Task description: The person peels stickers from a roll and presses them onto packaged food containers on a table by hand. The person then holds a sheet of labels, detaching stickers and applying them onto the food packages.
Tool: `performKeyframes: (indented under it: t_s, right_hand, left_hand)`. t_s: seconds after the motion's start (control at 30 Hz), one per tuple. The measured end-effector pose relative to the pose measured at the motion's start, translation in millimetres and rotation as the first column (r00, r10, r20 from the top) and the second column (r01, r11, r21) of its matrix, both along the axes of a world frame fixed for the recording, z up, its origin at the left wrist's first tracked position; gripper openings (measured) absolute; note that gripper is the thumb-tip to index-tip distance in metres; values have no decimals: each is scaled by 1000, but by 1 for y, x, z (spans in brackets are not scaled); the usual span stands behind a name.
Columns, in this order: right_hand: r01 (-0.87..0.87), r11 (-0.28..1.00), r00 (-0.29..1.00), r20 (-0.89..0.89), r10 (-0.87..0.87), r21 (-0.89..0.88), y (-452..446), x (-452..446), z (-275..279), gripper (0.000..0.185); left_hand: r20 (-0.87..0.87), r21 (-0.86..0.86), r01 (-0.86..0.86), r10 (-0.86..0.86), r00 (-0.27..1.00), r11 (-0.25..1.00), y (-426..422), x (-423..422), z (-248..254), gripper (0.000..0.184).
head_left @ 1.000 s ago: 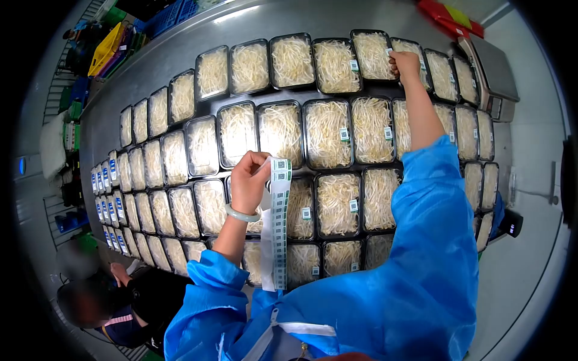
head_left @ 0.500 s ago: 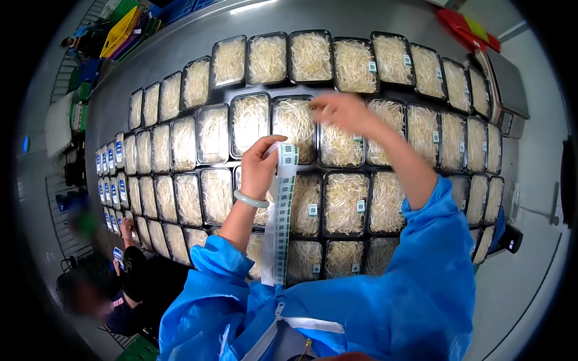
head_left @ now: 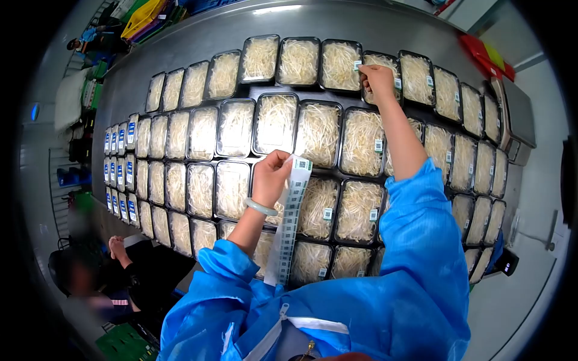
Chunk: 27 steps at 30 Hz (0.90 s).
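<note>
The steel worktop (head_left: pixel 337 23) carries long rows of sprout packs, set close together, with a co-worker (head_left: pixel 159 271) at the near left and a scale (head_left: pixel 519 114) at the far right. Red items (head_left: pixel 478 55) lie beyond the packs, near the scale. The long label strip (head_left: pixel 293 210) hangs from the left hand (head_left: pixel 271 177), whose fingers pinch its top end; it drapes over the near packs, so holding it slightly raised would keep it from snagging on rims. In the far row, the right hand (head_left: pixel 379 81) reaches the right edge of a sprout pack (head_left: pixel 340 65), its palm over the neighbouring pack (head_left: pixel 383 60) (that forearm also hides packs in the row nearer the person). A light touch seems best, since a hard push could dent the top or nudge the pack against its neighbours. Smallest is the square label (head_left: pixel 357 65), on that pack's right side. The right fingers are drawn together at it; whether they pinch its edge or only press, I cannot tell. Smoothing it flat and square, level with those alongside, should leave its code readable.
</note>
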State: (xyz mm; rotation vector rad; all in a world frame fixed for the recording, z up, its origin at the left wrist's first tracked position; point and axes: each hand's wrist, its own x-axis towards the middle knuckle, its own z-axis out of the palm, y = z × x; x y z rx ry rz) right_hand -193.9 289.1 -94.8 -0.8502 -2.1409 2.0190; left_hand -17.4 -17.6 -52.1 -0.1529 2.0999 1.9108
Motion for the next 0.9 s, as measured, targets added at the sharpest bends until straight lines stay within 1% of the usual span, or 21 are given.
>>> performKeyframes:
  t_s: [0.03, 0.07, 0.1, 0.13, 0.17, 0.2, 0.23, 0.27, 0.3, 0.37, 0.4, 0.47, 0.57, 0.6, 0.63, 0.67, 0.7, 0.77, 0.83, 0.87, 0.9]
  right_hand:
    - [35, 998, 998, 46, -37, 45, -2, -10, -7, 22]
    - [35, 997, 999, 1, -35, 68, 5, -28, -39, 23]
    - [44, 995, 997, 65, -50, 95, 2, -32, -43, 24]
    - [21, 960, 990, 131, -59, 279, 4, -37, -46, 22]
    - [-19, 895, 981, 181, -69, 446, 5, -44, -49, 24]
    - [-40, 839, 987, 152, -51, 543, 4, -47, -50, 22]
    - [-84, 808, 988, 155, -10, 584, 6, -52, -60, 23]
    - [-151, 769, 978, 207, 26, 621, 4, -52, -47, 23]
    - [-153, 736, 980, 200, 25, 659, -1, -48, -35, 24]
    - [-226, 596, 957, 291, -13, 770, -6, -51, -28, 25]
    - [-255, 529, 956, 293, 13, 809, -7, -50, -24, 26]
    - [-305, 378, 950, 309, 54, 874, -8, -42, -14, 28]
    - [-437, 471, 887, 280, 367, 766, -31, -36, 15, 34]
    - [-533, 627, 839, 258, 479, 568, -68, -8, 53, 37]
    - [-615, 718, 788, 214, 578, 325, -114, 33, 88, 41]
    - [-759, 620, 650, 206, 731, 197, -134, 60, 94, 38]
    - [-860, 488, 503, 90, 860, 145, -149, 83, 90, 37]
    - [-882, 231, 237, -36, 971, 410, -169, 119, 94, 32]
    - [-806, 180, 249, 47, 967, 564, -179, 134, 90, 29]
    - [-697, 199, 267, -9, 964, 689, -181, 137, 82, 28]
    - [-780, 201, 257, 11, 966, 593, -181, 137, 86, 27]
  left_hand:
    - [-11, 5, 11, -11, 1000, 1000, -1, 2, 1, 5]
    - [-7, 0, 14, -14, 1000, 1000, -3, 3, 2, 5]
    - [-2, -9, 9, -9, 1000, 1000, -7, 5, 4, 5]
    - [9, 7, -15, 15, 1000, 1000, -8, 6, 4, 4]
    - [-5, 22, -25, 25, 1000, 999, -13, 6, -3, 4]
    - [-34, -7, -33, 33, 999, 999, -18, 7, -8, 5]
    - [-59, -44, -45, 43, 997, 998, -25, 10, -9, 5]
    - [-76, -64, -49, 44, 996, 997, -27, 10, -9, 6]
    - [-89, -80, -44, 37, 995, 996, -28, 11, -7, 8]
    - [-38, -23, -63, 62, 997, 998, -30, 15, 1, 10]
    - [-47, 49, -94, 97, 994, 994, -32, 16, 0, 13]
    - [-59, 65, -123, 127, 990, 990, -39, 18, -3, 13]
    - [-85, 126, -188, 199, 976, 974, -47, 13, 10, 13]
    - [-88, 151, -221, 236, 968, 963, -48, 11, 17, 11]
    - [-81, 177, -254, 272, 959, 951, -50, 10, 19, 10]
    - [-67, 203, -231, 249, 966, 951, -53, 9, 19, 2]
    - [-64, 206, -219, 236, 970, 954, -56, 9, 16, 3]
    - [-60, 200, -185, 201, 978, 962, -62, 10, 10, 10]
    - [-54, 122, -171, 179, 982, 978, -68, 15, 9, 11]
    - [-42, 68, -160, 163, 986, 985, -73, 18, 8, 11]
    - [-30, 16, -144, 144, 989, 989, -77, 21, 6, 10]
